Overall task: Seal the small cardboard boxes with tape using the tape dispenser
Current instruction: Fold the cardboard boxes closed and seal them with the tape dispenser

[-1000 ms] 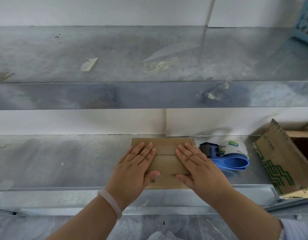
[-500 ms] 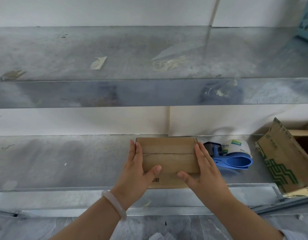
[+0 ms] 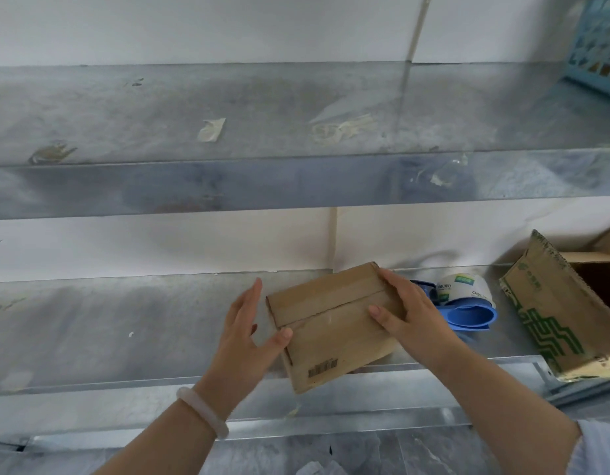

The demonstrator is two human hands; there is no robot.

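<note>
A small flat cardboard box (image 3: 334,323) with a barcode near its front corner sits turned at an angle on the lower metal shelf (image 3: 108,323). My right hand (image 3: 410,313) grips its right end, thumb on top. My left hand (image 3: 243,334) has its thumb on the box's left edge, and its fingers stand spread beside that edge. A strip of clear tape runs across the box's closed flaps. The blue tape dispenser (image 3: 468,308) with a white roll lies just right of the box, partly hidden behind my right hand.
A larger open cardboard box (image 3: 554,310) with green print lies tilted at the shelf's right end. An upper metal shelf (image 3: 228,186) with tape scraps overhangs the work area. A blue plastic basket (image 3: 597,42) stands at the top right.
The box has been turned counterclockwise and pulled toward the shelf's front edge. My hands moved from pressing flat on its top to holding its two ends.
</note>
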